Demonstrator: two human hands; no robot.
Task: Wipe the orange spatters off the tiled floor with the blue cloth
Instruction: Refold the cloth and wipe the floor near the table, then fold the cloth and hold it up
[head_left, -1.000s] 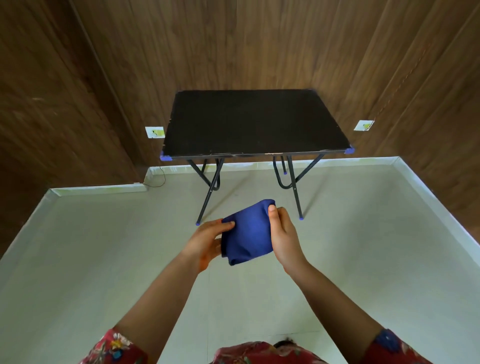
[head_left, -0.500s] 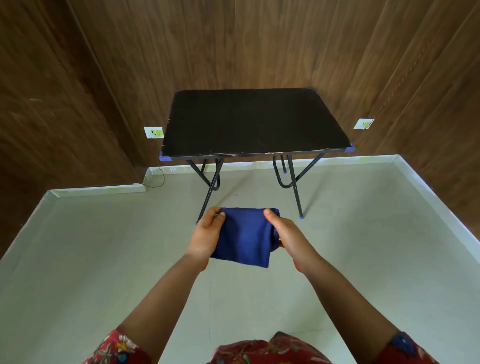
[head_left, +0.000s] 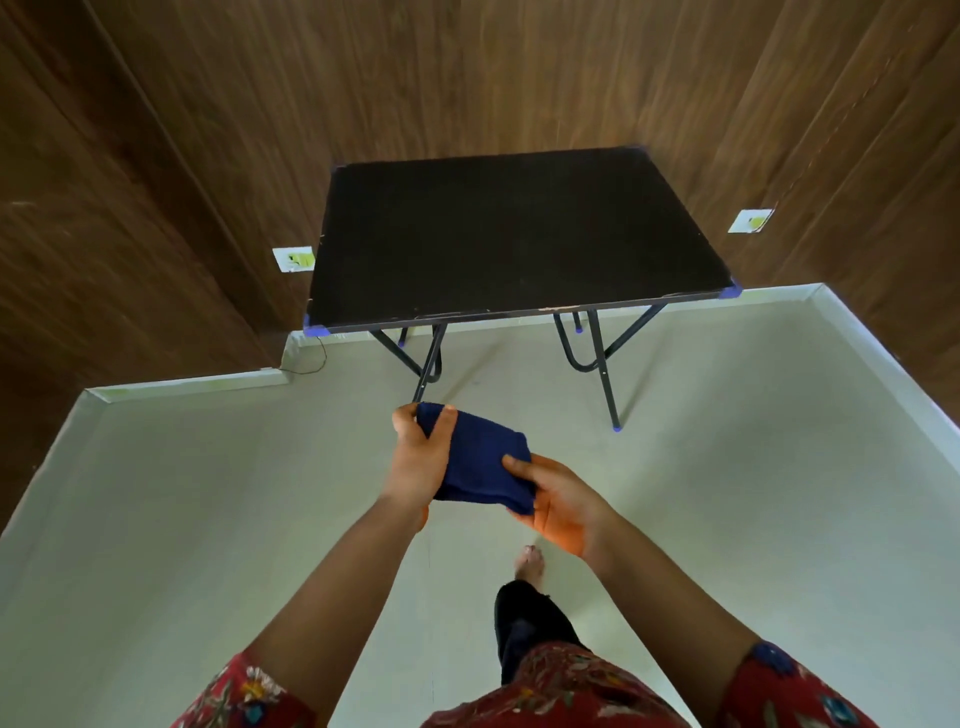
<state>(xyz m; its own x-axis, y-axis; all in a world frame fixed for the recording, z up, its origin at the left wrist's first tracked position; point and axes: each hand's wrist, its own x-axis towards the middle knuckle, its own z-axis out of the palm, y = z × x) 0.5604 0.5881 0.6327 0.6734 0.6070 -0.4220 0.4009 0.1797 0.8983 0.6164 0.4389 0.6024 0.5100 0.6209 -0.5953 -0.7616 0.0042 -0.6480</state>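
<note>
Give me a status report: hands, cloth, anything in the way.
Left hand and right hand both grip the folded blue cloth above the tiled floor. No orange spatters in view. Black table stands ahead.

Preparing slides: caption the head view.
Left hand and right hand hold the folded blue cloth above the tiled floor.
</note>
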